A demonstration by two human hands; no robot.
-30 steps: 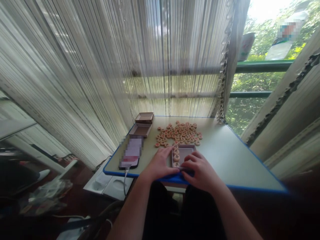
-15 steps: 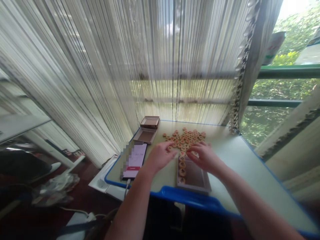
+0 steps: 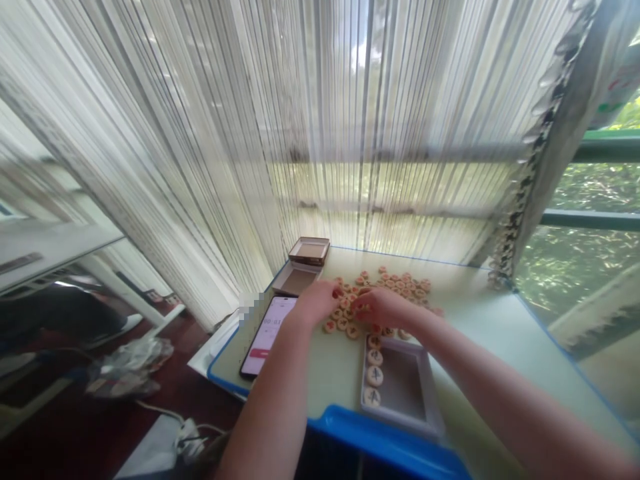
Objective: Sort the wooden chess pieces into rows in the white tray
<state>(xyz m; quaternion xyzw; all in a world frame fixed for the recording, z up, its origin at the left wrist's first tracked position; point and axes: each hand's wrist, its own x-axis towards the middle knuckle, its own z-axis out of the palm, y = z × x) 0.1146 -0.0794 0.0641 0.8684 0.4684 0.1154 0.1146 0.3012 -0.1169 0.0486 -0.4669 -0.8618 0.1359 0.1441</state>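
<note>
Round wooden Chinese chess pieces (image 3: 343,323) with red or dark characters lie scattered across the table. My left hand (image 3: 325,300) rests at the left side of the spread, its bent fingertips by the pieces. My right hand (image 3: 383,307) reaches over the middle, fingers loosely apart and touching or just above pieces; its palm hides some of them. Below the right hand is a shallow open box (image 3: 405,383). Along its left side runs a column of several pieces (image 3: 375,375), face up, and others line its far edge, partly covered by the right hand.
A phone (image 3: 270,337) with a lit timer screen lies left of my left forearm. Two shallow box parts (image 3: 299,277) sit at the table's far left. The pale table (image 3: 470,320) has a blue rim. String curtains hang behind it.
Both hands have moved from near the box's far edge onto the scattered pieces, the right hand reaching left. Several pieces now lie spread nearer the left hand. The camera view has shifted left.
</note>
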